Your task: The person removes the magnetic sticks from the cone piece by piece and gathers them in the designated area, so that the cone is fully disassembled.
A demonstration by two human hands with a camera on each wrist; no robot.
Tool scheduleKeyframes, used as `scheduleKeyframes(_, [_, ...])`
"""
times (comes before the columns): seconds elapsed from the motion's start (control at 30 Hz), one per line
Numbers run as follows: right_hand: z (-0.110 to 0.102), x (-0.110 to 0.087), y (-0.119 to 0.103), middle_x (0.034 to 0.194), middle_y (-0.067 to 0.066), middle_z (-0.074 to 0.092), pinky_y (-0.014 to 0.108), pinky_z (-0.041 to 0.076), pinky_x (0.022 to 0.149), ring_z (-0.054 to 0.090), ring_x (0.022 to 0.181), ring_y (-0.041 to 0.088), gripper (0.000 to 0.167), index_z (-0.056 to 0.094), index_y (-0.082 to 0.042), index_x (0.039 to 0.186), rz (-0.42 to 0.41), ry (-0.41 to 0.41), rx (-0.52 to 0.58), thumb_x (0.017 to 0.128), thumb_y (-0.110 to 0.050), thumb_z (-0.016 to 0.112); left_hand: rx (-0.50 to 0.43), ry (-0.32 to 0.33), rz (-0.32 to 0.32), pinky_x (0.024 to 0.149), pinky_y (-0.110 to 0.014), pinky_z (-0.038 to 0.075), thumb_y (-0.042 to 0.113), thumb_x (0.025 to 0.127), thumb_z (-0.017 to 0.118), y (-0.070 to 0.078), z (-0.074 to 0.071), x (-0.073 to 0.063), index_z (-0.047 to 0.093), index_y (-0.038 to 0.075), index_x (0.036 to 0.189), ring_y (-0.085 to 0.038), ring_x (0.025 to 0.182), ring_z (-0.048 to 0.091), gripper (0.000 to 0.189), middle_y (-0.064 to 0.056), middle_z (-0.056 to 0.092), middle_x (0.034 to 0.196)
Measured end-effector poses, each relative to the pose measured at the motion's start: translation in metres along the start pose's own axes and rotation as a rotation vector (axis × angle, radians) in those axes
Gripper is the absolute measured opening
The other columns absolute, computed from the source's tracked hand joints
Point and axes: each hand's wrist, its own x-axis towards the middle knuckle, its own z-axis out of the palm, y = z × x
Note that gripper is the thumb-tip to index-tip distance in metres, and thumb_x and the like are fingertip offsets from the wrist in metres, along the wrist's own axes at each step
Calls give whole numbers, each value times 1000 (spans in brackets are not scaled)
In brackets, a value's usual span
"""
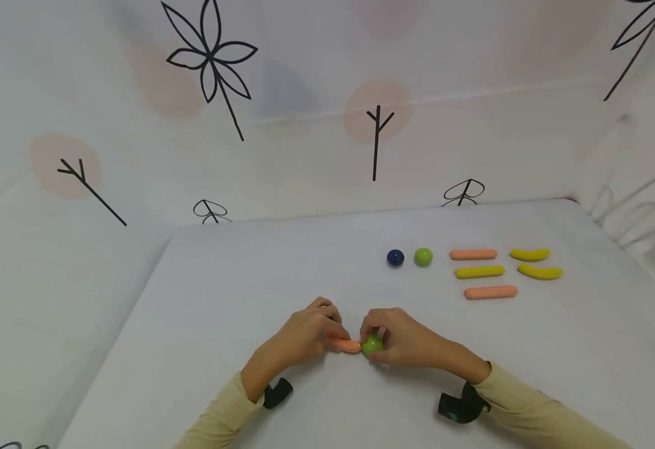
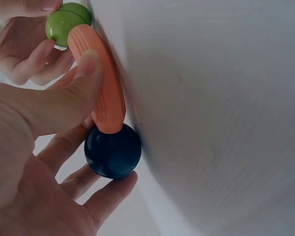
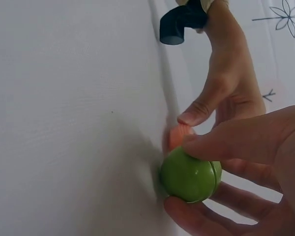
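My left hand [image 1: 312, 330] holds a ridged orange stick [image 2: 101, 81], slightly curved, with the thumb laid along it. A dark blue ball [image 2: 113, 150] meets the stick's near end, between that hand's fingers; in the head view this ball is hidden behind the hand. Between the thumb and fingers of my right hand [image 1: 406, 337] is a glossy green ball [image 3: 191, 174] with a seam line. The green ball sits right at the stick's other end, low over the white table [image 1: 237, 274].
Farther back lie another dark blue ball [image 1: 395, 257] and a second green ball [image 1: 423, 256]. To their right are two orange sticks [image 1: 491, 292], a yellow stick [image 1: 480, 271] and two curved yellow pieces [image 1: 539, 272]. A patterned white cloth [image 1: 305, 162] rises behind the table.
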Motion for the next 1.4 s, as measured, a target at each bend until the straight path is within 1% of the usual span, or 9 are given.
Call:
scheduleKeyframes(0.13, [-7,-10,4,90,-8,60,26,52,66,57,81,9,26,62,-17,88,25,11,20,73,-1,76,5,1,-7,68,-23,47,19,77,79,1,1,2,77,26,92,-8,103,45,17,13,56,89])
scheduleKeyframes(0.3, [-18,-22,11,91,-8,60,27,52,70,58,85,11,24,61,-18,91,77,33,43,76,-7,77,32,2,-22,68,-23,48,19,77,80,1,2,1,77,25,92,-8,103,46,17,12,57,90])
scheduleKeyframes(0.43, [-30,-31,16,91,-8,60,26,52,71,59,87,11,25,61,-17,93,123,69,32,77,-10,78,31,-5,-29,68,-24,48,18,77,79,2,2,0,77,24,93,-8,104,46,17,12,57,91])
scheduleKeyframes(0.6, [-44,-37,22,95,-6,60,25,52,73,59,90,13,26,63,-14,97,155,117,-9,77,-10,78,11,4,-31,66,-24,47,17,77,79,3,1,-2,77,23,93,-9,105,45,17,11,57,92])
scheduleKeyframes(0.73, [-53,-40,26,97,-4,59,25,53,74,59,92,15,25,62,-13,98,166,160,-41,77,-9,77,8,14,-15,66,-23,47,17,76,80,3,0,-3,77,23,93,-9,105,46,18,11,57,92])
scheduleKeyframes(0.87, [-61,-39,32,96,-3,60,26,53,74,59,92,16,26,63,-12,98,154,205,-48,77,-6,77,13,19,-5,67,-22,48,17,76,80,3,-1,-3,77,22,93,-10,104,46,18,10,58,93])
scheduleKeyframes(1.07, [-72,-37,44,97,-2,61,26,53,74,59,91,17,29,64,-10,99,152,255,-94,75,-3,78,4,6,-14,67,-22,47,19,77,79,2,-1,-3,77,23,94,-9,104,46,18,11,58,93])
scheduleKeyframes(1.2, [-78,-34,51,98,2,60,28,54,73,59,91,21,29,65,-6,100,156,272,-113,74,-3,79,-11,3,-23,65,-23,46,18,77,79,2,-1,-3,77,23,94,-9,104,46,18,11,57,93])
scheduleKeyframes(1.4, [-86,-32,60,95,5,59,30,54,73,59,90,24,29,65,-2,99,148,283,-119,73,1,79,-3,16,-19,70,-23,47,17,77,80,3,-2,-3,77,22,93,-9,104,46,17,11,58,93])
